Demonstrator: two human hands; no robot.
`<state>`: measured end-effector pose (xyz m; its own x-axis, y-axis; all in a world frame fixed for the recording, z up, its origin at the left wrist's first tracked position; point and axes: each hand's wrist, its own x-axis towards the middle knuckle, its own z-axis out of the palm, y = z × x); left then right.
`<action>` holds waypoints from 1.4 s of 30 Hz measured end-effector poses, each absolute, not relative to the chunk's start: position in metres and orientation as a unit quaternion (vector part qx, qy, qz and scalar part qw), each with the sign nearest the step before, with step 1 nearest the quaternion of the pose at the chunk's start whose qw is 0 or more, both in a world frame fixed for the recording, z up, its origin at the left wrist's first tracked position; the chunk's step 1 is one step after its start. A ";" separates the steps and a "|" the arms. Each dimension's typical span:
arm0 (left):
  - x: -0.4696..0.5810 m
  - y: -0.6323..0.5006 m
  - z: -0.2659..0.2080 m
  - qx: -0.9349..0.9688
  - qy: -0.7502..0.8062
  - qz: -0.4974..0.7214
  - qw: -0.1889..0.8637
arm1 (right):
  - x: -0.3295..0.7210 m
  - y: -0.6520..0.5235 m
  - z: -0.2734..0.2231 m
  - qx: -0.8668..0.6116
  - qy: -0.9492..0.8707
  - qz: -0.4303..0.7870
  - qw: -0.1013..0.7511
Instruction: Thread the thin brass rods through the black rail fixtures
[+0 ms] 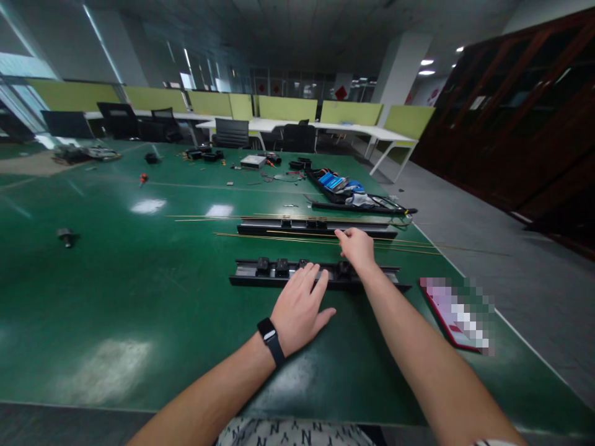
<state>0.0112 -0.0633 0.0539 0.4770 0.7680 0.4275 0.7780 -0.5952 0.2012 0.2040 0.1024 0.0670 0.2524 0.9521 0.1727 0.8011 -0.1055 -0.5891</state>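
My left hand (300, 303), with a dark watch (267, 331) on its wrist, lies with fingers stretched over the front of the near black channel rail (246, 280). Several black blocks (282, 267) sit inside that rail. My right hand (357, 248) is beyond it, thumb and finger pinched on a thin brass-coloured rod (297, 234) that runs out to both sides. More thin rods (242, 236) lie between the near rail and a second black rail (253, 229). The far rail also holds small blocks, and further rods (199, 217) lie along it.
A red-edged flat item (446, 316), partly pixelated, lies at the right near the table edge. Farther back are an open black case (320, 186) with blue packs, a white box (253, 161) and loose black parts. A dark knob-like part (66, 235) stands at left.
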 end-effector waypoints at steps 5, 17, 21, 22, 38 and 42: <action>-0.003 -0.067 0.048 -0.852 -0.464 -0.242 0.002 | 0.167 0.119 0.072 -0.718 -0.670 0.108 0.157; -0.014 -0.063 0.032 -0.842 -0.472 -0.260 -0.021 | 0.085 0.157 0.069 -0.661 -0.736 0.144 0.029; -0.014 -0.061 0.028 -0.848 -0.465 -0.253 -0.034 | 0.065 0.163 0.063 -0.646 -0.746 0.161 0.009; -0.014 -0.060 0.026 -0.849 -0.463 -0.252 -0.038 | 0.062 0.165 0.062 -0.644 -0.747 0.165 0.007; -0.021 -0.058 0.020 -0.847 -0.442 -0.290 -0.054 | 0.112 0.123 0.097 -0.543 -0.814 0.179 0.103; -0.022 -0.058 0.022 -0.851 -0.440 -0.275 -0.086 | 0.160 0.087 0.105 -0.499 -0.840 0.193 0.084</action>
<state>-0.0221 -0.0578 0.0224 0.4619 0.7954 0.3924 0.7003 -0.5986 0.3889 0.1600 0.0872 0.1047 -0.4873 0.8716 -0.0527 0.8069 0.4264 -0.4086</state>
